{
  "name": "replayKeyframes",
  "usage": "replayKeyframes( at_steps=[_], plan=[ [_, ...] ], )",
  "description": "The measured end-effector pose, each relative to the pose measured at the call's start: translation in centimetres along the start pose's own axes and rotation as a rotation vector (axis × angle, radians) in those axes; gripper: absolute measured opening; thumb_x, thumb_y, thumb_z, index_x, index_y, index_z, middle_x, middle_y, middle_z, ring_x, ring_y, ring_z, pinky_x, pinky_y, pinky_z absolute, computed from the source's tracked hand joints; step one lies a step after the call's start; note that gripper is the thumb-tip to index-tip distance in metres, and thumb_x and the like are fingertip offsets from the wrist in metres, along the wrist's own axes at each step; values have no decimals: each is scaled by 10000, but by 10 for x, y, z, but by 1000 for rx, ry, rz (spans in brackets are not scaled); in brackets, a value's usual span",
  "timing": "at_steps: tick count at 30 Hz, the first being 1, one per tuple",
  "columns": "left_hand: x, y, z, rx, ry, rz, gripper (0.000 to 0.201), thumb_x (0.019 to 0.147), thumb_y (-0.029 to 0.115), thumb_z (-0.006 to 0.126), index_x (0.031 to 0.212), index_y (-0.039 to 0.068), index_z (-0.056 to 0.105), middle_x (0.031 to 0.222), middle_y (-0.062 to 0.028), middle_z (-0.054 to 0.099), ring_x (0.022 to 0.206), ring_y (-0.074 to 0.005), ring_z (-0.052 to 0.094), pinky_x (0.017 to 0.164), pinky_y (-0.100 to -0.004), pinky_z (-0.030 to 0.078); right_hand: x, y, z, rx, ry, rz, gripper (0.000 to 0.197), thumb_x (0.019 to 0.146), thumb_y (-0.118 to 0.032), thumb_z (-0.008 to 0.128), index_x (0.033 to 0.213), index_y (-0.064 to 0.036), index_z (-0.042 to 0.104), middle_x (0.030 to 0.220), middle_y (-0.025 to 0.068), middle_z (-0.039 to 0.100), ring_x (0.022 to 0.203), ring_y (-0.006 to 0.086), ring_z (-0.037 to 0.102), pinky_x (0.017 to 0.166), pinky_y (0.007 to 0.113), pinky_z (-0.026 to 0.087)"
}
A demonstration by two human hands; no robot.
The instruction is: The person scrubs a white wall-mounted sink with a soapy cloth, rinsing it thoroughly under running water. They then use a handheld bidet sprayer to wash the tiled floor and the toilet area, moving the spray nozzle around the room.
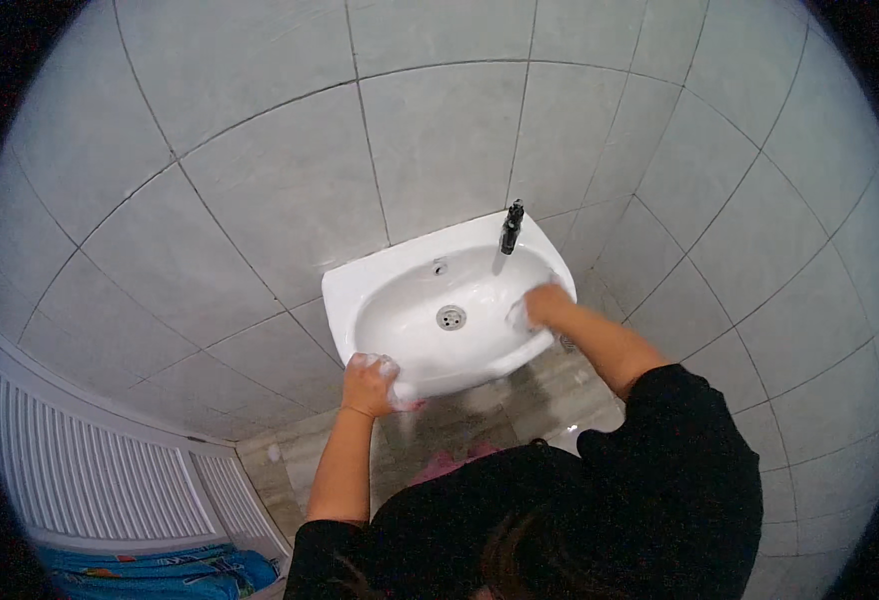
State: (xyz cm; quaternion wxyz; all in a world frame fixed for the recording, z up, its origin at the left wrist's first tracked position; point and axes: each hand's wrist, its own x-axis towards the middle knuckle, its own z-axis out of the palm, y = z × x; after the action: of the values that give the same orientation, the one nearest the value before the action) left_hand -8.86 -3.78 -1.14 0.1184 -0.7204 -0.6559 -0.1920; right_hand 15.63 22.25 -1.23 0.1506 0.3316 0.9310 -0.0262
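Observation:
A white washbasin (415, 355) is fixed to the tiled wall, with a round metal drain (451, 318) in its bowl. My left hand (368, 384) is at the front left corner of the basin, its fingers bent over the rim and covered in white foam. Inside the bowl, at the right wall, my right hand (546, 306) is closed and turned downward. Something white, either foam or a wiping thing, shows at its fingers; motion blur hides which.
A dark tap (512, 228) stands at the basin's back right, above an overflow hole (440, 268). Grey tiles (450, 130) surround it. At the lower left are a white louvred door (100, 450) and a blue patterned cloth (160, 572). Wood-look floor (460, 430) lies below.

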Motion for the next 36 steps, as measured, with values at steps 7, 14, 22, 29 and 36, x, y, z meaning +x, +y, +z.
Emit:
replayKeyframes(
  at_steps=[7, 14, 22, 29, 36],
  plan=[
    [6, 1, 8, -11, 34, 42, 588, 391, 624, 643, 659, 103, 592, 732, -45, 568, 715, -225, 527, 700, -344, 377, 25, -120, 17, 203, -344, -415, 357, 708, -356, 498, 827, -45, 624, 868, 172, 595, 819, 305, 571, 719, 385, 438],
    [9, 9, 4, -11, 47, 34, 544, 402, 587, 663, 610, 94, 563, 700, -55, 561, 682, -247, 526, 682, -369, 377, -60, -45, -9, 298, -68, -92, 529, 716, -549, 457, 1120, -210, 500, 1031, 108, 557, 904, 248, 549, 794, 356, 417],
    [35, 28, -13, 39, -196, -10, 538, 424, 573, 653, 624, 80, 573, 695, -61, 567, 683, -250, 526, 726, -373, 369, 8, 72, 16, 284, 294, 276, 333, 704, -383, 518, 863, -100, 598, 883, 182, 579, 1061, 306, 432, 891, 445, 299],
    [43, 70, -11, 9, -487, -209, 584, 551, 597, 602, 858, 100, 613, 855, -92, 603, 785, -270, 569, 741, -365, 412, -48, 65, 19, 68, 786, -288, 325, 797, -264, 429, 1027, -58, 532, 1084, 162, 478, 951, 312, 488, 815, 359, 392],
    [82, 131, 12, -22, -537, -310, 590, 625, 643, 520, 956, 160, 595, 904, -103, 597, 772, -280, 588, 701, -371, 453, 47, 74, -6, 105, 659, 39, 367, 769, -173, 425, 1097, -9, 447, 986, 162, 548, 871, 295, 543, 766, 384, 412]
  ],
)
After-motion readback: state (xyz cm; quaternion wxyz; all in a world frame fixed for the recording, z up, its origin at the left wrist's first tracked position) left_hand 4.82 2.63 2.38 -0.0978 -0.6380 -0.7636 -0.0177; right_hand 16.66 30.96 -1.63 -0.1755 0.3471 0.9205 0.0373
